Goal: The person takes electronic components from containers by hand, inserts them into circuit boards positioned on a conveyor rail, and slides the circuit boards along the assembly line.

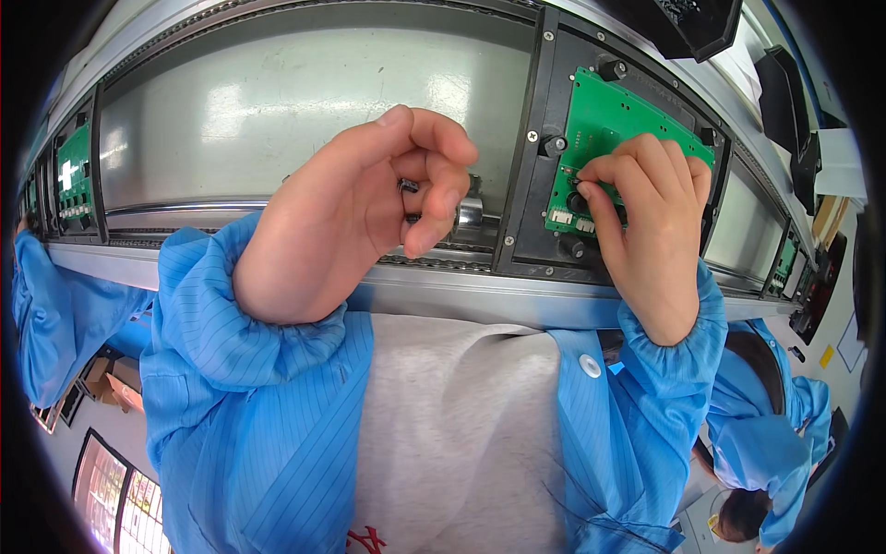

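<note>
My right hand point(651, 198) reaches over a green circuit board point(600, 111) in a black frame point(521, 226). Thumb and index finger are pinched together low on the board's left side, at a small dark component point(574, 181) mostly covered by the fingertips. Just below them a round black part point(577, 200) stands on the board, near white connectors point(561, 217). Left of the frame, my left hand point(360, 198) is raised with its fingers curled inward. Small black cylindrical capacitors point(408, 186) show between those fingers, partly hidden.
The frame sits on a conveyor line with metal rails point(425, 283) and a metal roller point(469, 219). Black knobs point(553, 146) ring the board. Another framed board point(74, 175) lies far left, one more point(785, 263) far right. People in blue smocks point(771, 415) are on both sides.
</note>
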`<state>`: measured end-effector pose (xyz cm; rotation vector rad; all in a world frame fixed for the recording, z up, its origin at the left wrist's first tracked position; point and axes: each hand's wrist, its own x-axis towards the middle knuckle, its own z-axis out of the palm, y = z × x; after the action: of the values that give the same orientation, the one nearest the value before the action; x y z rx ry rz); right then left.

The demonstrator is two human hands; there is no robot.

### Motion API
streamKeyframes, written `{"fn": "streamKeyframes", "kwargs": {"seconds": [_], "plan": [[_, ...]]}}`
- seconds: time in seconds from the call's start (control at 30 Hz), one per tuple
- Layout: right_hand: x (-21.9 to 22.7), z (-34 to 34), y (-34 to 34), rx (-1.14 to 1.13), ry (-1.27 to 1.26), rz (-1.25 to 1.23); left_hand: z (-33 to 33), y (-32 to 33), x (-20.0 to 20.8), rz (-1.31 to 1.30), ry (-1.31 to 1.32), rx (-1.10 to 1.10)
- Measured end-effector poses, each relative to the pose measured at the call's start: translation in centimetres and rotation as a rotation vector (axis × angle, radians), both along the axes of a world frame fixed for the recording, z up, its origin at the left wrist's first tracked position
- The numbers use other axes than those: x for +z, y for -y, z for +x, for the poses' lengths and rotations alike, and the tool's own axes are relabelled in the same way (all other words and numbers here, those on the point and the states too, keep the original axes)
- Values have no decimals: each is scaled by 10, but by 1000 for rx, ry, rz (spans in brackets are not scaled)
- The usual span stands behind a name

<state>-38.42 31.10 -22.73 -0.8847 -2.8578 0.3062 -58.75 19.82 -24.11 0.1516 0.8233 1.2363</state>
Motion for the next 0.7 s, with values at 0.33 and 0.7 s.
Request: {"fn": "streamKeyframes", "kwargs": {"seconds": [0.33,0.7], "plan": [[22,-15,-6,-41,241,35,0,-3,-1,-24,85,-38],[9,-17,22,391,-539,-374,14,-13,1,-248,261,-295]]}}
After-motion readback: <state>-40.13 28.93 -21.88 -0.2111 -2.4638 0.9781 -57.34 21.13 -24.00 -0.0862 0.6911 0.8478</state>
